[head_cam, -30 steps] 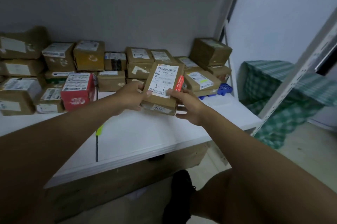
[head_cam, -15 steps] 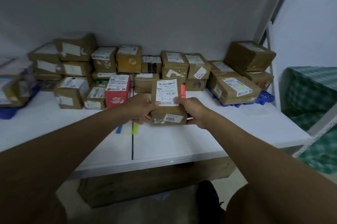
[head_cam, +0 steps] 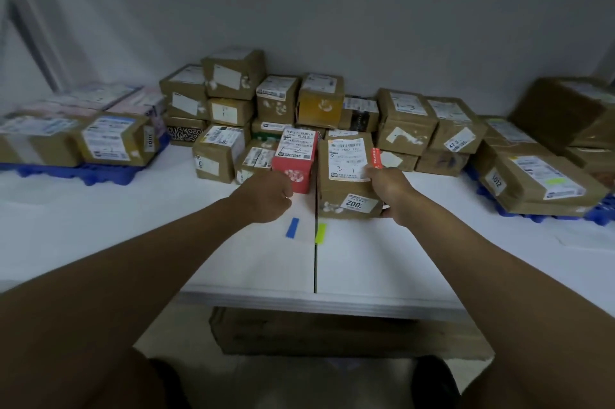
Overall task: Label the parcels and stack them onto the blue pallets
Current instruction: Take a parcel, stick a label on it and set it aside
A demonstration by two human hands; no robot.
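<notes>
A brown cardboard parcel (head_cam: 346,175) with a white label marked "3-1" and a red sticker stands on the white table (head_cam: 382,262). The right hand (head_cam: 389,187) grips its right side. The left hand (head_cam: 269,197) hangs curled, holding nothing, just beside a red box (head_cam: 294,162). Blue pallets (head_cam: 83,172) at both ends carry taped parcels.

Dim room. A plain grey wall (head_cam: 332,9) rises behind a white table (head_cam: 382,262), whose top is split by a dark seam (head_cam: 314,259). Blue tape (head_cam: 292,228) and yellow tape (head_cam: 320,233) mark the surface either side of the seam.
</notes>
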